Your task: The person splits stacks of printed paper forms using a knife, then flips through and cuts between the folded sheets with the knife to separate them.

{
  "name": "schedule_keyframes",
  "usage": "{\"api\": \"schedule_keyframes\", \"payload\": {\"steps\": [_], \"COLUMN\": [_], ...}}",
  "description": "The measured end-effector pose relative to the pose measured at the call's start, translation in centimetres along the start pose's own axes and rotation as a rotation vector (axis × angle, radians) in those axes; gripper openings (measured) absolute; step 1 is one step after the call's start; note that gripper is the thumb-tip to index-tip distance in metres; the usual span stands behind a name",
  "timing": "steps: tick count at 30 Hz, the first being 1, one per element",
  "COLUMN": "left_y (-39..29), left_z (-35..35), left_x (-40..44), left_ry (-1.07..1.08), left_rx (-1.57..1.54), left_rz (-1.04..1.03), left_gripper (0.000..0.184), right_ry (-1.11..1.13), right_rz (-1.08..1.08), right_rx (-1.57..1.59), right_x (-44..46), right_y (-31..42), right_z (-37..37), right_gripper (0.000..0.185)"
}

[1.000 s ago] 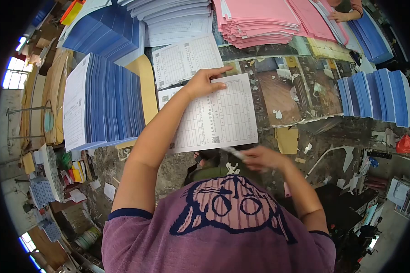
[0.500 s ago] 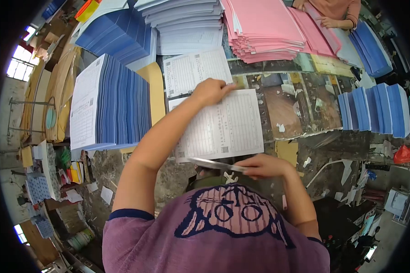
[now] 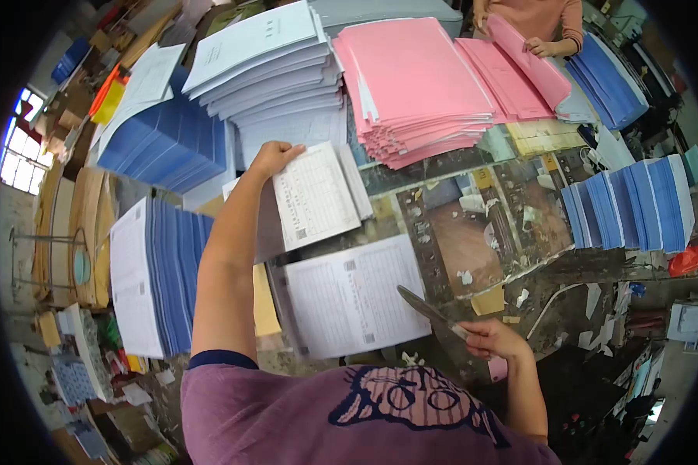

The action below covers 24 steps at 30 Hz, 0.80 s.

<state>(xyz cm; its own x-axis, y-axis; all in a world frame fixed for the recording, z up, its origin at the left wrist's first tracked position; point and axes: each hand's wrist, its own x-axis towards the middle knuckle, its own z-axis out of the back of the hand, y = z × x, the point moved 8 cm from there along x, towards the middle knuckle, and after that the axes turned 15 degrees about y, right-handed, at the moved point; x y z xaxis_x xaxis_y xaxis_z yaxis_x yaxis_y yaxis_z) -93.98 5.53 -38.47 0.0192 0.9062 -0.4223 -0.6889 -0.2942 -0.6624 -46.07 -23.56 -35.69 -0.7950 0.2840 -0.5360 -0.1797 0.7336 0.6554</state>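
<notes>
My left hand (image 3: 275, 160) is closed on the upper left edge of a printed form sheet (image 3: 318, 198), which is tilted above the table. Another printed form (image 3: 357, 298) lies flat, nearer my body. In my right hand (image 3: 498, 341) is a knife (image 3: 426, 308), its blade angled up and left over the flat form's right edge. To the left of my left arm stands a tall stack of blue-edged forms (image 3: 159, 271).
Behind are another blue-edged stack (image 3: 163, 147), a pile of white papers (image 3: 264, 62) and a pile of pink folders (image 3: 415, 77). Blue bundles (image 3: 628, 205) stand at the right. At the far right, another person's hand (image 3: 539, 47) touches a pink folder.
My left hand has moved from the near form's far edge to the sheet behind it, now raised. My right hand has drawn the knife rightward from the near form's front edge. The view has shifted.
</notes>
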Motion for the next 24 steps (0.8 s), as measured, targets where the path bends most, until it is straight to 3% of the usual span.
{"api": "schedule_keyframes", "payload": {"steps": [5, 9, 12, 14, 20, 24], "left_y": [4.0, -3.7, -7.1, -7.7, -6.8, -7.1], "left_z": [-3.5, -0.6, -5.2, -9.5, -15.0, -15.1], "left_x": [0.5, -5.1, -10.4, -15.1, -21.1, -23.7], "left_ry": [-0.039, -0.549, -0.222, -0.023, -0.008, -0.292], "left_rx": [0.262, 0.423, 0.274, 0.264, 0.248, 0.398], "left_rz": [0.118, -0.326, -0.293, -0.175, -0.045, -0.236], "left_gripper": [0.035, 0.025, 0.014, 0.010, 0.011, 0.010], "right_ry": [-0.032, -0.027, -0.095, -0.145, -0.106, -0.040], "right_rz": [0.029, 0.081, 0.117, 0.302, 0.342, 0.368], "right_rx": [0.125, 0.084, -0.001, 0.053, 0.072, -0.019], "right_x": [-1.8, -1.3, -0.1, 0.6, 1.0, 1.1], "right_y": [-1.5, 0.9, 2.3, 3.5, 4.6, 4.8], "right_z": [1.3, 2.6, 3.1, 3.0, 1.3, -0.6], "right_gripper": [0.038, 0.039, 0.040, 0.040, 0.040, 0.040]}}
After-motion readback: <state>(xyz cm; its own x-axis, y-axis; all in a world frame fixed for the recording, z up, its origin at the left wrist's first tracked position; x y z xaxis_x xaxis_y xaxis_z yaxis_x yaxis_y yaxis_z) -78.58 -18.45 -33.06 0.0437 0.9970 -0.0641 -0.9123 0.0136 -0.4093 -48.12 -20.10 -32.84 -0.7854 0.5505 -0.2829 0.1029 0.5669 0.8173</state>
